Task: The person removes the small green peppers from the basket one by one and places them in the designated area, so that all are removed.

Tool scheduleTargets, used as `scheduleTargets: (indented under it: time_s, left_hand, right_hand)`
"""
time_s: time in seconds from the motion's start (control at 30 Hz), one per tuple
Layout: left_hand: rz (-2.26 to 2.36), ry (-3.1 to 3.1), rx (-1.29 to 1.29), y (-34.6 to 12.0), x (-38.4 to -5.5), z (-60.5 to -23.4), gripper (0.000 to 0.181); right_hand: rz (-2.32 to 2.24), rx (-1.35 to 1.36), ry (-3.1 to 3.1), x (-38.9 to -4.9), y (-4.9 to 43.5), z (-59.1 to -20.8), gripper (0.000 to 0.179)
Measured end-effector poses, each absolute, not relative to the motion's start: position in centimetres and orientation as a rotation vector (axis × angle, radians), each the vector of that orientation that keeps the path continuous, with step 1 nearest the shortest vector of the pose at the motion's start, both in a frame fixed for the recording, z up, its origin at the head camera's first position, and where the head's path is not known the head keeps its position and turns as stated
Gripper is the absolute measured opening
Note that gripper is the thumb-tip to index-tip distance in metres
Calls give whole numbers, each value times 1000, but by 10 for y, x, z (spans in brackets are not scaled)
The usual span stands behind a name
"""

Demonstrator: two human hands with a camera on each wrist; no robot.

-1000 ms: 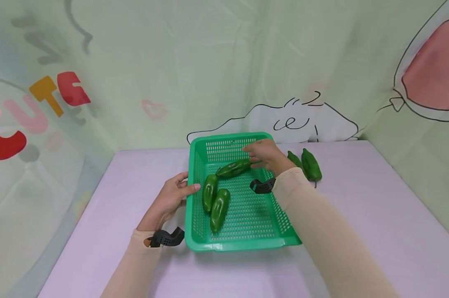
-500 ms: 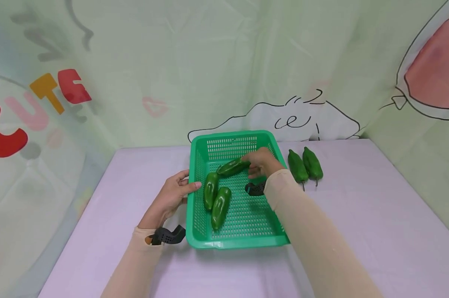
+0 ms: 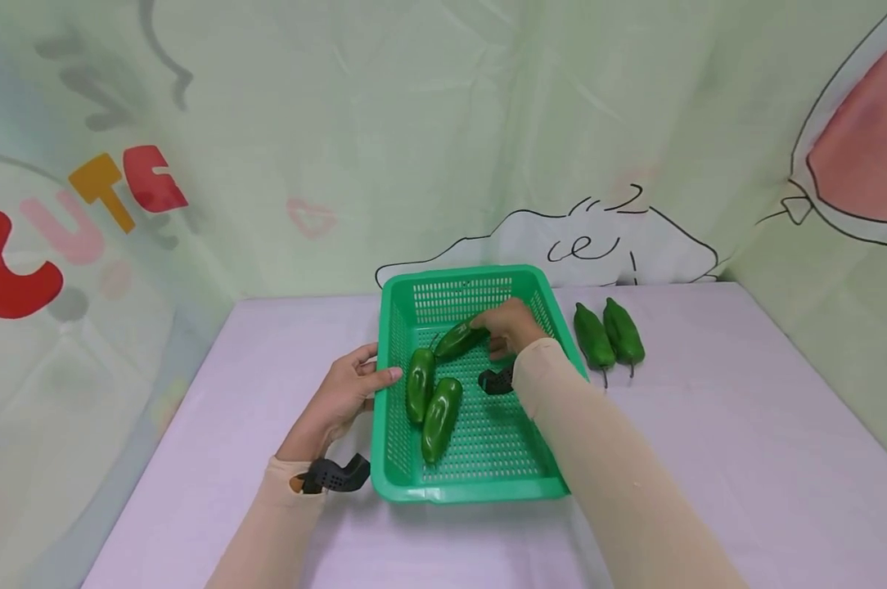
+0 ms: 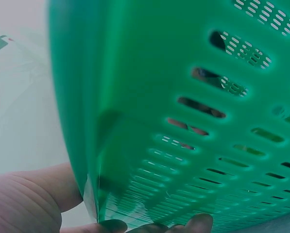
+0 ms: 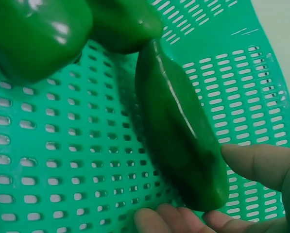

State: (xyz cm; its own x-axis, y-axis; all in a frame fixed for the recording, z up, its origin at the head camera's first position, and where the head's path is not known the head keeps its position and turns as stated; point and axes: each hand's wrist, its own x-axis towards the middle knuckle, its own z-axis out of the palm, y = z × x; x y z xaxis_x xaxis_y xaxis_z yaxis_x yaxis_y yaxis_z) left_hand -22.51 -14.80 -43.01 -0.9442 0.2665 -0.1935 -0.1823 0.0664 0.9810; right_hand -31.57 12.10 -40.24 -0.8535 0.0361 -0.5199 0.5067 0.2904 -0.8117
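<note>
My left hand (image 3: pixel 344 393) grips the left side of a green plastic basket (image 3: pixel 469 491), its thumb over the rim and fingers along the outer wall. In the left wrist view the perforated basket wall (image 4: pixel 135 73) fills most of the picture. Inside the basket lie three glossy green peppers. My right hand (image 3: pixel 513 325) reaches in and pinches the right end of the rear pepper (image 3: pixel 458 339). Seen from the right wrist, the thumb touches one side of that pepper (image 5: pixel 176 121) and the fingers curl below its tip. Two more peppers, a left one (image 3: pixel 420 384) and a front one (image 3: pixel 441 420), lie close together.
Two green peppers, one nearer the basket (image 3: pixel 594 337) and one farther right (image 3: pixel 623 334), lie side by side on the pale lilac tabletop (image 3: pixel 709 425). A printed fabric backdrop (image 3: pixel 303 147) rises behind the table and along both sides.
My right hand has moved down and left into the basket and taken hold of the rear pepper's end. That pepper has turned slightly. The left hand keeps its grip on the basket.
</note>
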Motion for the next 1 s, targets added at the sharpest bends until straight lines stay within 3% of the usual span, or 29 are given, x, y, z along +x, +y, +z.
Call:
scheduleTargets:
  time_s: [0.77,1.0]
  left_hand:
    - [1960,2013,86,-148,-225,-431,67]
    - [1968,2003,79,-148,-225,-432,67]
  right_hand:
    - [-1477,578,2362,-319,98,-411,42]
    - [-1590,570,2335,-320,97,-413,45]
